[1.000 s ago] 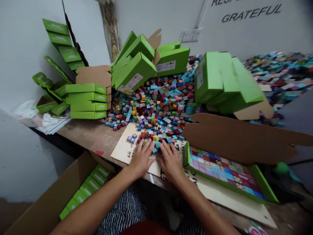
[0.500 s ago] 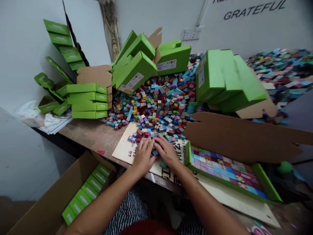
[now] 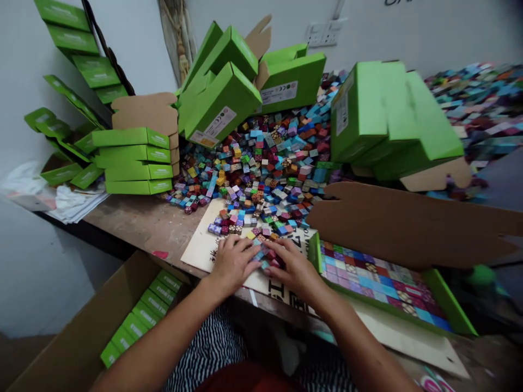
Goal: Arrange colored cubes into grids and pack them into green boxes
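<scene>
A small cluster of patterned cube blocks (image 3: 261, 255), light blue, pink and dark red, lies on the pale lettered board (image 3: 201, 239). From its left side my left hand (image 3: 232, 264) presses in, thumb and fingers bent around the blocks. My right hand (image 3: 293, 267) grips the same cluster from the right with thumb and forefinger. Just beyond my fingertips sit more loose blocks (image 3: 223, 226), purple, red and yellow. To the right an opened green box (image 3: 314, 253) holds rows of blocks packed side by side.
Behind the board spreads a large heap of mixed blocks (image 3: 261, 158). Green boxes (image 3: 220, 103) lean at the back, others (image 3: 370, 109) stand at right, and a stack (image 3: 137, 169) is at left. A carton (image 3: 77, 321) of green packs stands below the table's left edge.
My hands have drawn slightly apart and nearer to me, so the block cluster between them shows more. The view has tilted down a little.
</scene>
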### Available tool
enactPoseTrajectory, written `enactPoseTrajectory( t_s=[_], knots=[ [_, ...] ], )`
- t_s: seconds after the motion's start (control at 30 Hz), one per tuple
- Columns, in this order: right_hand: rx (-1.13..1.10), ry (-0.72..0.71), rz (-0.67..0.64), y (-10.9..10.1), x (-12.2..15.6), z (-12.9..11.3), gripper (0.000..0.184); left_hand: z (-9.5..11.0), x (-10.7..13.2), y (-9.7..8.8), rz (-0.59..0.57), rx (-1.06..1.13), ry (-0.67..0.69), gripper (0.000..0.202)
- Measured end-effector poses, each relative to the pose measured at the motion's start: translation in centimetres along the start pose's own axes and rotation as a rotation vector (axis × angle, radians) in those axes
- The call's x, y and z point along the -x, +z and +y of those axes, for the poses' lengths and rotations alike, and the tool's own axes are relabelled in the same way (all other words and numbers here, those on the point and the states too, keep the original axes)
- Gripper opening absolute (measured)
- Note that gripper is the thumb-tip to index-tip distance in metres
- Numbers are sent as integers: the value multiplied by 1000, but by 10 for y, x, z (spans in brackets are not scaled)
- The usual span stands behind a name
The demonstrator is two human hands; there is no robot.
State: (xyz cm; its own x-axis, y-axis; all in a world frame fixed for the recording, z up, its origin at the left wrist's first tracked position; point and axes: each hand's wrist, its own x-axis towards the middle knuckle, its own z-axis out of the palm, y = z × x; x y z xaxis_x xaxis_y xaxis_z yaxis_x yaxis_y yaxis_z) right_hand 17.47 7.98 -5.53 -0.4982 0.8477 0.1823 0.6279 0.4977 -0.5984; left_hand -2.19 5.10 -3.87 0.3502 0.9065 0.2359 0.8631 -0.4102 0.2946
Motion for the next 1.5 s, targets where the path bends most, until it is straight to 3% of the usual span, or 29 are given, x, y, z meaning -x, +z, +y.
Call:
enactPoseTrajectory(
  t_s=[0.13, 0.23, 0.43, 0.53, 0.73, 0.9, 1.03, 1.17, 1.23, 1.37, 1.5],
  knots=[
    [130, -32, 75, 5, 3, -1, 50, 11, 10, 4, 29, -68, -71, 41],
    [260, 44, 159, 17, 6, 1, 50, 7, 8, 5, 32, -66, -87, 46],
    [155, 119, 239, 40, -14, 14, 56, -13, -17, 4, -39, -1, -131, 64],
    [93, 57, 269, 37, -14, 16, 47, -13, -18, 5, -81, 42, -78, 57],
    [-160, 65, 227, 22, 3, 3, 42, 17, 13, 17, 13, -13, -18, 59],
    [-224, 124, 233, 18, -14, -4, 41, 33, 20, 28, 21, 6, -185, 67],
    [-328, 133, 201, 10, -17, -2, 43, 27, 19, 19, -3, 147, -231, 68],
    [-213, 116, 146, 2, 10, 3, 59, 3, 27, -1, -194, 338, -54, 95],
    [-111, 53, 52, 4, 25, 6, 76, -10, 31, -6, -250, 350, 48, 91],
    [-52, 23, 49, 12, 33, 11, 62, -19, 31, -2, -203, 307, 85, 79],
    [-59, 16, 104, 15, 28, 12, 60, -5, 30, 7, -139, 232, -30, 75]
  ],
)
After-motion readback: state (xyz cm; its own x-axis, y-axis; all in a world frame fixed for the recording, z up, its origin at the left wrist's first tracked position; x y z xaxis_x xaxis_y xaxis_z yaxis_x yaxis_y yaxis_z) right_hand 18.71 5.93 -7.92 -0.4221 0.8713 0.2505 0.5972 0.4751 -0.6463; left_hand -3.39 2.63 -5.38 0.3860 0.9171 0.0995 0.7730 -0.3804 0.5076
